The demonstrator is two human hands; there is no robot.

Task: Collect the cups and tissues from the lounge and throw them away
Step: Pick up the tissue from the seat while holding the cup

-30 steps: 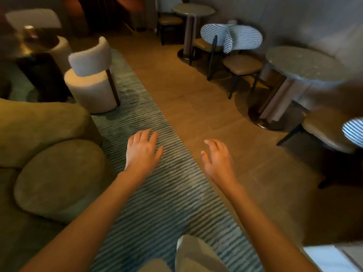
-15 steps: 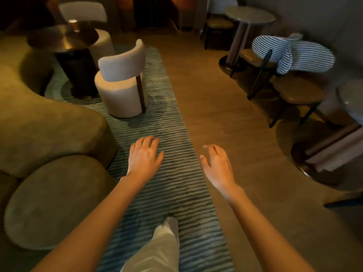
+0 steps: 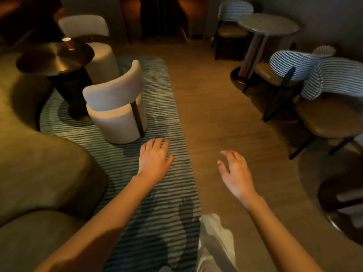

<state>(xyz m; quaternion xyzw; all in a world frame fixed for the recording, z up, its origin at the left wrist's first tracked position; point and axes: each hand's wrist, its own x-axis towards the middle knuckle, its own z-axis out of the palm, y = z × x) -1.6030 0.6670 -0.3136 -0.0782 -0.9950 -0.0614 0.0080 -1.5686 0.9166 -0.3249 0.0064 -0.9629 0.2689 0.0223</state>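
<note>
The step in hand looks like the approach: nothing is collected yet, and the person stands on the striped rug (image 3: 157, 107) facing into the lounge. The left hand (image 3: 154, 159) is held out flat over the rug, fingers straight and loosely together, holding nothing. The right hand (image 3: 234, 172) hangs out over the wood floor (image 3: 212, 107), fingers relaxed and slightly spread, also empty.

The one cup (image 3: 68, 43) in view stands upright on the dark round table (image 3: 53, 57) at far left, well apart from both hands, with a white chair (image 3: 115, 107) between it and the person. It seems to be a paper cup, though the light is dim and the picture soft. No tissues show anywhere. The marble table (image 3: 268, 23) at right shows nothing on its top.

The next move calls for walking past the white chair to the dark table, then reaching for the cup, probably with the left hand since it is nearer that side.
</note>
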